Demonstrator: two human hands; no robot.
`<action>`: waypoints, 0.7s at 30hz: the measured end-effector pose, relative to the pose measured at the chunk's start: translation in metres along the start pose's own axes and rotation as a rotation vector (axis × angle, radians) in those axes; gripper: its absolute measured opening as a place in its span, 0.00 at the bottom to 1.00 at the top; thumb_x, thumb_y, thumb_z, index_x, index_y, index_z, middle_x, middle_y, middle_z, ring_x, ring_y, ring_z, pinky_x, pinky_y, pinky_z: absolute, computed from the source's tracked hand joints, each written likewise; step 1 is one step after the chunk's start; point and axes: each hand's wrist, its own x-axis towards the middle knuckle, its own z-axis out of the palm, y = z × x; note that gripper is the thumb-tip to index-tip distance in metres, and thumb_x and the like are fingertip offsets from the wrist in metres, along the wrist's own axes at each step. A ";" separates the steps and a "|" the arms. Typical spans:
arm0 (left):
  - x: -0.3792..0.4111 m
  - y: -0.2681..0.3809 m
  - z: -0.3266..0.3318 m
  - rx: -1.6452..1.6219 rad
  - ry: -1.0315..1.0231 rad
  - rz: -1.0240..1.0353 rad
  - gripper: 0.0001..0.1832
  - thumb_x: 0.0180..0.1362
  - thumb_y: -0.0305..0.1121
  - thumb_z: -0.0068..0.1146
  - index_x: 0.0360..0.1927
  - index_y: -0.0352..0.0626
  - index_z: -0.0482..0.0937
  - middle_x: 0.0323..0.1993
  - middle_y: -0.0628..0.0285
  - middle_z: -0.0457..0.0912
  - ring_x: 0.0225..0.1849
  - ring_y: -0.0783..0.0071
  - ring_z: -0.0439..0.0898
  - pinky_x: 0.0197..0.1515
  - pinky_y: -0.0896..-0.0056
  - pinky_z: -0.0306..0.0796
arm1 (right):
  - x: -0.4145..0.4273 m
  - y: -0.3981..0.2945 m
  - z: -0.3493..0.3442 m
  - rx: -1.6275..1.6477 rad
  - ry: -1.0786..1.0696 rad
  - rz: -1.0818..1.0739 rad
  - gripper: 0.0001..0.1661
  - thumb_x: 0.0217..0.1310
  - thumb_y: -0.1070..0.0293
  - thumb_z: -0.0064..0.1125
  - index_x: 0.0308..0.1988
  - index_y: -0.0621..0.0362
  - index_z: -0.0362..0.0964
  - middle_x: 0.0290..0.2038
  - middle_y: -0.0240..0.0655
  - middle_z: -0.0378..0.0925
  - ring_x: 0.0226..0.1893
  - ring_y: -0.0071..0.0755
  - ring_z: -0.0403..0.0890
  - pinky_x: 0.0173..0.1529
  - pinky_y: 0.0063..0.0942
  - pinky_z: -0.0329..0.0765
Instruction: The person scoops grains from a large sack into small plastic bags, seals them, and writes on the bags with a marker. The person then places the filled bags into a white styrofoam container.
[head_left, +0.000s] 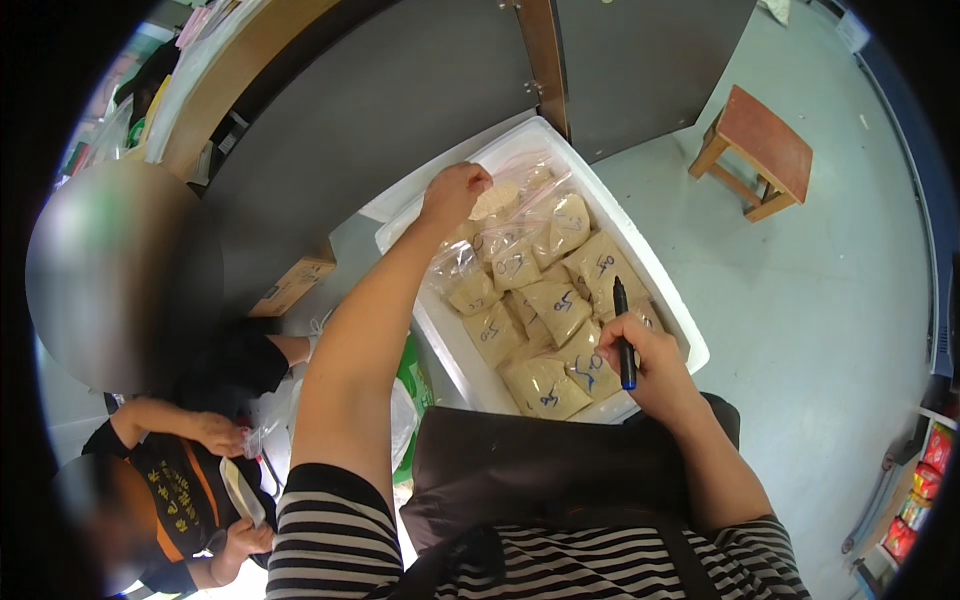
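Note:
My right hand (649, 360) grips a black marker pen (623, 330) with a blue end, above the near right part of a white foam box (652, 274). Inside the box lie several clear zip bags of beige powder, many with handwritten blue marks, such as the bag (559, 307) in the middle. At the far left side of the box, my left hand (454, 193) has its fingers curled together beside an upper zip bag (496, 201). Whether those fingertips pinch its plastic is not clear.
A small wooden stool (765, 146) stands on the floor at the right. Dark panels (390, 112) border the box's far side. A cardboard carton (294, 285) lies at the left. Another person's hand (217, 433) holds clear plastic. Red packets (926, 480) sit on a shelf.

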 end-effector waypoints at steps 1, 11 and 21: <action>0.016 0.001 0.001 0.055 0.030 0.007 0.08 0.53 0.33 0.57 0.33 0.42 0.80 0.31 0.59 0.80 0.33 0.63 0.78 0.38 0.65 0.70 | 0.002 0.001 -0.001 -0.010 0.005 0.007 0.11 0.48 0.82 0.53 0.34 0.58 0.65 0.25 0.39 0.72 0.28 0.40 0.77 0.34 0.28 0.71; 0.039 -0.033 0.013 0.411 0.199 -0.234 0.11 0.56 0.37 0.47 0.35 0.44 0.78 0.33 0.52 0.79 0.38 0.50 0.77 0.42 0.53 0.71 | 0.015 0.002 -0.002 0.015 -0.027 0.088 0.07 0.53 0.77 0.58 0.33 0.60 0.67 0.25 0.35 0.72 0.26 0.28 0.73 0.34 0.23 0.71; -0.252 -0.078 0.049 0.069 -0.170 -0.604 0.18 0.53 0.47 0.51 0.25 0.40 0.79 0.28 0.48 0.79 0.35 0.51 0.79 0.41 0.52 0.71 | 0.031 0.020 0.034 -0.063 0.071 -0.032 0.07 0.54 0.76 0.57 0.33 0.58 0.66 0.22 0.34 0.72 0.23 0.26 0.73 0.30 0.23 0.71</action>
